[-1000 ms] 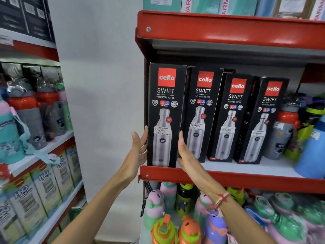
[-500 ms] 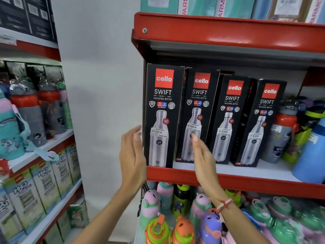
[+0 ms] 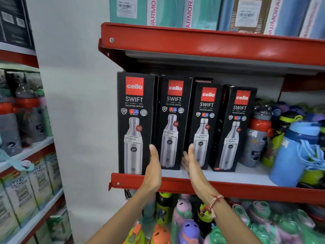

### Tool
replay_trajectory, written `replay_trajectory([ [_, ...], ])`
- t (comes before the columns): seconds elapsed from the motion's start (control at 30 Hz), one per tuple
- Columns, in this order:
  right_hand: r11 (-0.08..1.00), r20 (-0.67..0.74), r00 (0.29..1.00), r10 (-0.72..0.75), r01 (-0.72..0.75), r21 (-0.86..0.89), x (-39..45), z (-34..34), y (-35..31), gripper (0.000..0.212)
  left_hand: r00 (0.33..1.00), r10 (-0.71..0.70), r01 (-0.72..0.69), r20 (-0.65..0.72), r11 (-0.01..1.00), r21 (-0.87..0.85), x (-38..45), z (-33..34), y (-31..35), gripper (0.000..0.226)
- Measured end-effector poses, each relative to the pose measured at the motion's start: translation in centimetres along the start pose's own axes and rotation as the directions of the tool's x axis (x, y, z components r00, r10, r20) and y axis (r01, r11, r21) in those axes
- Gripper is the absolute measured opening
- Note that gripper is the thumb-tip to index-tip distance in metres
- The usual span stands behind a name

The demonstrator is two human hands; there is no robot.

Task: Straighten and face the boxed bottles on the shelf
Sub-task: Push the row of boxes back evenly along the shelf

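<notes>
Four black boxed bottles stand upright in row on shelf (image 3: pixel 246 190), fronts outward. First box (image 3: pixel 134 120) sits at red front lip. Left hand (image 3: pixel 154 166), fingers straight, lies flat against left side of second box (image 3: pixel 173 120). Right hand (image 3: pixel 190 161), flat and unclenched, presses box's right side and overlaps foot of third box (image 3: pixel 204 124). Fourth box (image 3: pixel 235 127) ends row. Red-capped bottle (image 3: pixel 258 136) and blue bottle (image 3: pixel 290 155) crowd in on right. Teal cartons (image 3: pixel 158 11) above, children's bottles (image 3: pixel 184 226) below.

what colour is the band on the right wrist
Red and white thread band, seen best in the head view.
</notes>
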State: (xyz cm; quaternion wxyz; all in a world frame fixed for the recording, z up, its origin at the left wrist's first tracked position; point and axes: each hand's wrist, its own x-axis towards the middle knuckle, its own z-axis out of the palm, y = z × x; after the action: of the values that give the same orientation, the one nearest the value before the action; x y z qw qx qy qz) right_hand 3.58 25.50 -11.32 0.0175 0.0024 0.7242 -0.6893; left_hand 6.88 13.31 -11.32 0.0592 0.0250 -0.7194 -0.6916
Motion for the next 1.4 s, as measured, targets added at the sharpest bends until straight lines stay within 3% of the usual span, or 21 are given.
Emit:
replay_trajectory([
  [0.13,1.000,0.091,0.996,0.002,-0.001,-0.020,-1.0,-1.4,-0.2,0.089,0.998,-0.009,0.016,0.055,0.993,-0.120,-0.2,-1.2,-0.3,0.134],
  [0.3,0.998,0.160,0.987,0.010,-0.001,-0.056,-2.6,-2.8,0.2,0.102,0.993,-0.032,0.046,0.114,0.990,-0.130,-2.0,-2.9,-0.2,0.156],
  [0.5,0.994,0.189,0.982,0.000,0.021,-0.110,-3.7,-3.7,0.8,0.108,0.990,-0.071,0.083,0.119,0.991,-0.101,-3.6,-3.5,0.3,0.127],
  [0.63,0.996,0.171,0.985,-0.025,0.039,-0.078,-4.0,-3.7,0.6,0.098,0.989,-0.099,0.114,0.112,0.984,-0.134,-3.9,-3.4,0.7,0.103],
  [0.93,0.989,0.229,0.973,0.005,0.028,-0.144,-4.5,-4.3,0.2,0.095,0.994,-0.067,0.070,0.086,0.997,-0.031,-3.9,-3.2,-0.3,0.134],
  [1.03,0.988,0.258,0.966,0.001,0.038,-0.147,-4.6,-4.5,0.4,0.090,0.996,-0.061,0.062,0.072,0.998,-0.009,-3.5,-3.0,-0.5,0.132],
  [1.1,0.990,0.268,0.963,-0.014,0.052,-0.134,-4.5,-4.7,0.4,0.086,0.998,-0.043,0.044,0.035,0.999,-0.028,-3.2,-2.8,-0.9,0.115],
  [1.17,0.991,0.210,0.975,-0.076,0.097,-0.094,-4.2,-5.4,0.6,0.087,0.987,0.054,-0.056,-0.153,0.998,-0.015,-2.7,-1.9,-1.0,0.088],
  [1.23,0.987,0.076,0.987,-0.144,0.149,-0.067,-3.6,-6.4,0.7,0.089,0.867,0.358,-0.311,-0.346,0.932,0.183,-4.0,-0.4,-0.7,0.059],
  [1.27,0.983,0.006,0.986,-0.166,0.166,-0.076,-3.3,-7.0,0.8,0.091,0.814,0.457,-0.408,-0.359,0.889,0.206,-4.6,0.6,-0.3,0.052],
  [1.33,0.979,-0.082,0.981,-0.178,0.167,-0.118,-2.5,-8.0,1.0,0.092,0.843,0.487,-0.466,-0.228,0.874,0.141,-5.1,2.9,0.3,0.052],
  [1.4,0.978,-0.104,0.980,-0.171,0.156,-0.138,-1.9,-8.6,1.1,0.079,0.925,0.379,-0.380,0.032,0.922,0.076,-3.9,5.7,0.1,0.073],
])
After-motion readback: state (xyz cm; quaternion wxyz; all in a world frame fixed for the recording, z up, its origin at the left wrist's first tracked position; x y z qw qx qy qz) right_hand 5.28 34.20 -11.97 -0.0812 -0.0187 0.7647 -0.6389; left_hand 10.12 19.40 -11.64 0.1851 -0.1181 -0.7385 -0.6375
